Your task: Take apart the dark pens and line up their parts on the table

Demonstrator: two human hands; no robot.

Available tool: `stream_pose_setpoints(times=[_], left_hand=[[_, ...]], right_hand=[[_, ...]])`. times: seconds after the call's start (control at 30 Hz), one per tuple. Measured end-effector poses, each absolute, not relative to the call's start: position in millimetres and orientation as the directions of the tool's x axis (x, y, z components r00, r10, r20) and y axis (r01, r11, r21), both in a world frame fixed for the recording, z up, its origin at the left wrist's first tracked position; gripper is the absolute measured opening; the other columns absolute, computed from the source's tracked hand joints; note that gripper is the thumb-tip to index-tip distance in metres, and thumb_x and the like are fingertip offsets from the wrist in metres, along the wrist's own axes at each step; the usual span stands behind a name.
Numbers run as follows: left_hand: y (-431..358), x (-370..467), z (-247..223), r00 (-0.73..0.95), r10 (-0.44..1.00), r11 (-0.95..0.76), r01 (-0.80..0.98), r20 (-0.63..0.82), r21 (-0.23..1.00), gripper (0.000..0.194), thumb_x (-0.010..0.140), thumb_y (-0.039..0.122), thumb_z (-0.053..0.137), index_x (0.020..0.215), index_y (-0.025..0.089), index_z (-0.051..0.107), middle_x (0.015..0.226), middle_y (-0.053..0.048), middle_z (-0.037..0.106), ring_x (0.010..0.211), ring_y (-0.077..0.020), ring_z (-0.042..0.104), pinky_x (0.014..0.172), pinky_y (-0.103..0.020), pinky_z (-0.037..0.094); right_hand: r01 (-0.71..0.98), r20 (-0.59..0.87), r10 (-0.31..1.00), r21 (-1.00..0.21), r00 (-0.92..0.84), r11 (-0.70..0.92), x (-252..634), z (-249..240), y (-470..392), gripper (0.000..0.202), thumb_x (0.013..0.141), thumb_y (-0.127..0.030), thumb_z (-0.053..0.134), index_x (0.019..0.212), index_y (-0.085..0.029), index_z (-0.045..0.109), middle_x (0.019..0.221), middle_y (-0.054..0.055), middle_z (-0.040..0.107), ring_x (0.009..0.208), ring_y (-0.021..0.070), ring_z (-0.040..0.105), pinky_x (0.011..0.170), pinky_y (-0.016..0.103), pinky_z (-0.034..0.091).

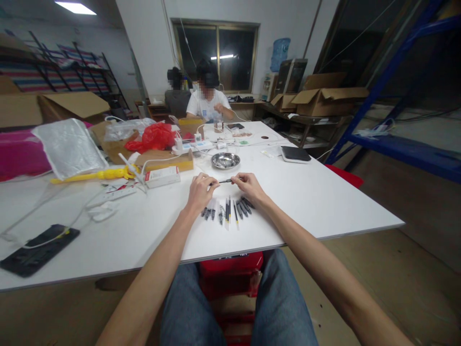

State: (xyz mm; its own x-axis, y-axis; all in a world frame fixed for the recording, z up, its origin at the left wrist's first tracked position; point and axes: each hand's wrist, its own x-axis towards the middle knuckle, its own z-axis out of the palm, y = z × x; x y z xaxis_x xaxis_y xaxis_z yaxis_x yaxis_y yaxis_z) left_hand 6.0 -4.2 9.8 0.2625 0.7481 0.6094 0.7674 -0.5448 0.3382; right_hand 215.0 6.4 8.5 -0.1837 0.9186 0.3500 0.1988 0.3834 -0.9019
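Observation:
A thin black pen point(225, 181) is held level above the white table point(324, 202). My left hand point(200, 191) pinches its left end and my right hand point(249, 186) pinches its right end. Just below both hands lie several black pens and pen parts point(227, 210) in a loose row on the table. A round metal bowl point(225, 160) stands a little beyond the held pen.
A black phone point(39, 250) with a cable lies near the left front edge. A white box point(162, 176), yellow item point(97, 175), red bag point(154, 137), power strip point(194, 146) and cartons crowd the left and back. A black scale point(295, 154) sits right. A person in white sits across.

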Motion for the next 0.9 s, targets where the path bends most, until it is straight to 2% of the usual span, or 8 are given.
stream_pose_setpoints(times=[0.17,0.33,0.43,0.5,0.6,0.67,0.8,0.9], left_hand=[[-2.9,4.6,8.6,0.239,0.726,-0.532,0.789,0.644,0.308,0.012,0.091,0.031,0.062,0.089,0.023,0.071,0.092,-0.005,0.071,0.102,-0.0235,0.057,0.093,-0.04,0.039],[-2.6,5.1,8.2,0.257,0.762,-0.514,0.798,0.594,0.314,0.016,0.091,0.032,0.06,0.099,0.024,0.072,0.104,-0.006,0.071,0.109,-0.0246,0.054,0.094,-0.041,0.039],[-1.4,0.9,9.0,0.222,0.756,-0.494,0.81,0.616,0.314,0.028,0.095,0.031,0.053,0.116,0.024,0.068,0.122,-0.008,0.064,0.116,-0.0248,0.052,0.097,-0.04,0.039],[-0.7,-4.0,9.1,0.19,0.757,-0.476,0.816,0.625,0.327,0.031,0.097,0.031,0.046,0.119,0.022,0.067,0.121,-0.009,0.064,0.115,-0.0239,0.053,0.097,-0.038,0.04],[-2.4,-11.1,7.6,0.174,0.826,-0.399,0.852,0.537,0.338,0.032,0.098,0.032,0.04,0.1,0.021,0.07,0.099,-0.008,0.07,0.096,-0.0218,0.06,0.083,-0.032,0.043],[-5.5,-14.0,5.7,0.181,0.891,-0.323,0.897,0.416,0.302,0.031,0.096,0.032,0.042,0.084,0.021,0.069,0.083,-0.006,0.07,0.082,-0.0206,0.062,0.07,-0.029,0.04],[-11.8,-14.8,3.7,0.206,0.923,-0.291,0.925,0.324,0.243,0.025,0.09,0.03,0.047,0.074,0.022,0.064,0.077,-0.005,0.07,0.074,-0.0194,0.062,0.06,-0.028,0.032],[-13.1,-14.4,4.5,0.231,0.925,-0.307,0.921,0.301,0.238,0.025,0.089,0.034,0.048,0.071,0.022,0.062,0.074,-0.004,0.069,0.071,-0.0189,0.061,0.059,-0.027,0.031]], right_hand=[[0.241,0.292,0.941,-0.913,-0.174,0.328,212.6,8.0,1.9,0.055,0.086,-0.066,0.052,0.057,-0.019,0.05,0.047,-0.006,0.03,0.046,0.0099,0.027,0.048,0.027,0.019],[0.314,0.363,0.916,-0.861,-0.17,0.399,215.8,-1.4,14.8,0.044,0.087,-0.056,0.053,0.069,-0.017,0.062,0.06,0.0,0.055,0.058,0.014,0.047,0.058,0.026,0.036],[0.488,0.4,0.903,-0.763,-0.159,0.424,222.9,-10.3,23.3,0.029,0.086,-0.044,0.058,0.079,-0.017,0.066,0.075,0.003,0.063,0.071,0.0168,0.053,0.07,0.029,0.041],[0.604,0.42,0.895,-0.678,-0.147,0.418,226.7,-13.6,24.5,0.022,0.085,-0.037,0.06,0.087,-0.017,0.068,0.084,0.005,0.064,0.08,0.0193,0.054,0.077,0.031,0.042],[0.673,0.513,0.855,-0.605,-0.079,0.425,228.7,-10.9,19.9,0.026,0.086,-0.035,0.061,0.104,-0.018,0.066,0.097,0.008,0.062,0.092,0.0224,0.054,0.084,0.034,0.042],[0.65,0.528,0.846,-0.615,-0.082,0.446,227.8,-4.9,14.9,0.024,0.088,-0.035,0.06,0.103,-0.017,0.065,0.095,0.007,0.063,0.089,0.0215,0.055,0.082,0.034,0.042],[0.548,0.406,0.847,-0.645,-0.344,0.532,225.5,6.0,7.6,0.011,0.085,-0.027,0.064,0.083,-0.017,0.068,0.081,0.004,0.065,0.077,0.0176,0.056,0.075,0.03,0.042],[0.528,0.317,0.819,-0.641,-0.478,0.557,226.1,7.3,6.1,0.017,0.079,-0.031,0.075,0.088,-0.017,0.071,0.086,0.004,0.066,0.08,0.0179,0.057,0.074,0.03,0.042]])
